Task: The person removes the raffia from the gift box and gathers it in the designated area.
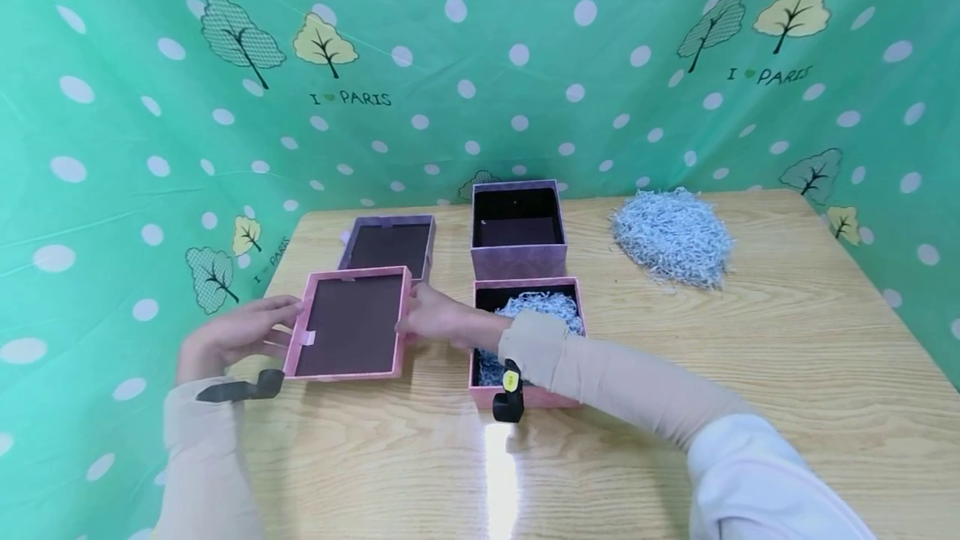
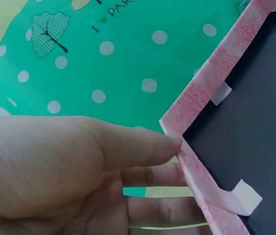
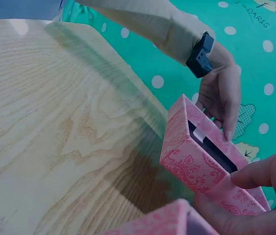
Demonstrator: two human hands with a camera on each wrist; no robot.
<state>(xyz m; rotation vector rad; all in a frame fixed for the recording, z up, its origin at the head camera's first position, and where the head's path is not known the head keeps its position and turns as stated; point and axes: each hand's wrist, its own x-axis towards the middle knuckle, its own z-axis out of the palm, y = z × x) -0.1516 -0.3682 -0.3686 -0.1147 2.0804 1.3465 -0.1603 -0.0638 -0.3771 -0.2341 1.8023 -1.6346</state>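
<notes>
Both hands hold a pink box lid [image 1: 348,323], its dark inside facing up and pale tabs on its rim. My left hand [image 1: 243,332] is at its left side. In the left wrist view the thumb [image 2: 152,147] lies on the rim near a corner, and the other fingers run behind the wall, their tips hidden. My right hand [image 1: 435,313] pinches the right wall, the thumb [image 3: 255,174] on the inner side. To the right stands an open pink box [image 1: 525,396] with blue shredded paper [image 1: 543,304] inside, partly covered by my right forearm.
Behind the pink box stands an open purple box [image 1: 519,262] with a dark inside. A purple lid [image 1: 390,244] lies behind the pink lid. A heap of blue shredded paper [image 1: 675,236] sits at the back right of the wooden table [image 1: 750,357]. A green dotted cloth [image 1: 480,65] hangs behind.
</notes>
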